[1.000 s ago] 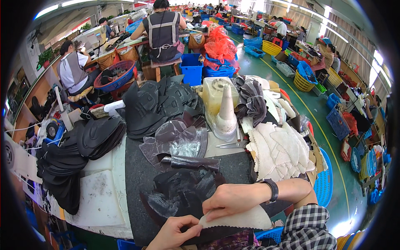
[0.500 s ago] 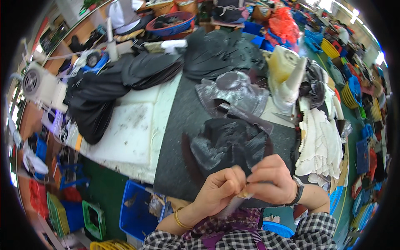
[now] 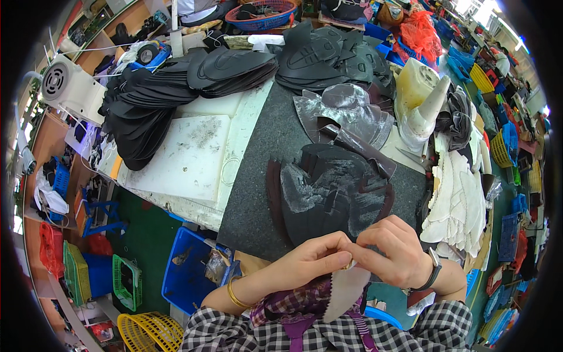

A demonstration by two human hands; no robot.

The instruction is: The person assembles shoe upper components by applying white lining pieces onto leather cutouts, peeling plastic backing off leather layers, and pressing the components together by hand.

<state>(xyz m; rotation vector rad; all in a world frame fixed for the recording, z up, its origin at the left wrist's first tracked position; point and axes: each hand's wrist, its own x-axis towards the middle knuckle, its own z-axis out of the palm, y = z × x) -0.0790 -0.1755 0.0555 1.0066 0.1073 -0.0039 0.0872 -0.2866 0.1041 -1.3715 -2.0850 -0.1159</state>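
Observation:
A white flat piece with a zigzag-cut edge [image 3: 347,295] hangs below my hands, in front of my body. My left hand [image 3: 324,256] pinches its upper end between thumb and fingers. Against it works my right hand [image 3: 394,253], its fingers closed at the same end of the piece; the fingertips of both hands meet there. Just beyond them lies a fanned stack of black cut pieces [image 3: 334,190] with whitish smears. Behind it are shiny dark brown pieces [image 3: 346,111] on the dark grey mat [image 3: 252,193].
At right, a pile of white zigzag-edged pieces [image 3: 454,199] lies beside scissors [image 3: 417,157] and a yellowish plastic container [image 3: 413,88] with a white cone [image 3: 433,108]. Black pieces [image 3: 152,111] cover part of a white board [image 3: 185,155] at left. A blue bin [image 3: 182,276] stands below the table edge.
The view has shifted, so the table stands higher in the picture. The white piece now hangs down broad and flat below my fingers; before, it was mostly blurred. Both hands still hold its end.

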